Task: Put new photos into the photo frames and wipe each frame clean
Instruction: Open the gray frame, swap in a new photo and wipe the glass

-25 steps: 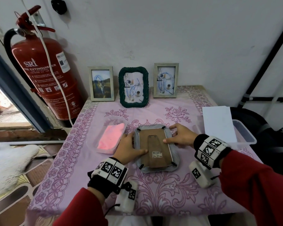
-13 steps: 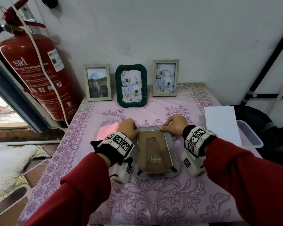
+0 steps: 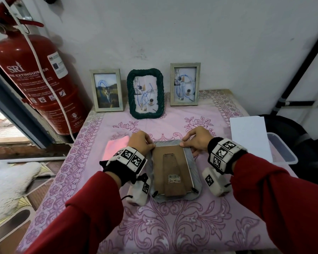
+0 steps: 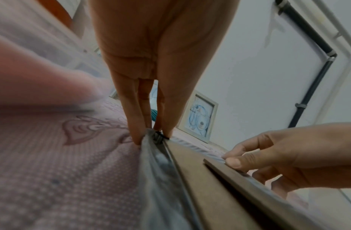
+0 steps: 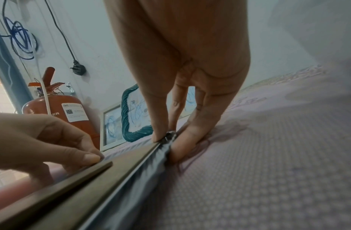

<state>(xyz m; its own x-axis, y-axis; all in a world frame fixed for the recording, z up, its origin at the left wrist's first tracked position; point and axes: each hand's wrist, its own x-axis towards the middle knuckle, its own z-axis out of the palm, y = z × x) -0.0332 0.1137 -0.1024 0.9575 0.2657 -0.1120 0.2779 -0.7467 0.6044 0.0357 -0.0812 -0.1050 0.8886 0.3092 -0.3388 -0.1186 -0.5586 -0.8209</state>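
A red fire extinguisher (image 3: 35,83) stands at the far left against the wall, beside the surface (image 3: 173,226), which is covered by a pink patterned cloth. Along the back edge of the surface three frames stand upright, each holding a picture: a pale wooden frame (image 3: 106,90), a dark green rope frame (image 3: 145,93) and a second pale frame (image 3: 185,84).

A pink cloth (image 3: 116,149) lies at the left of the working area, partly hidden behind the left hand (image 3: 140,143). This hand is placed at the far left corner of the grey frame (image 3: 195,178); the fingers are curled and pinch the corner, with the fingertips (image 4: 137,138) touching the surface beside a small black retaining tab.

The grey frame lies face down in the middle of the surface, between the two wrists. Its brown backing board (image 3: 170,167) faces up, with the stand flat against it and a barcode label near the lower end.

The right hand (image 3: 196,142) pinches the far right corner of the same frame, thumb on the backing edge and fingers curled beneath the rim.

At the right, a white sheet (image 3: 250,136) rests on a clear plastic container (image 3: 285,154) at the edge of the surface.
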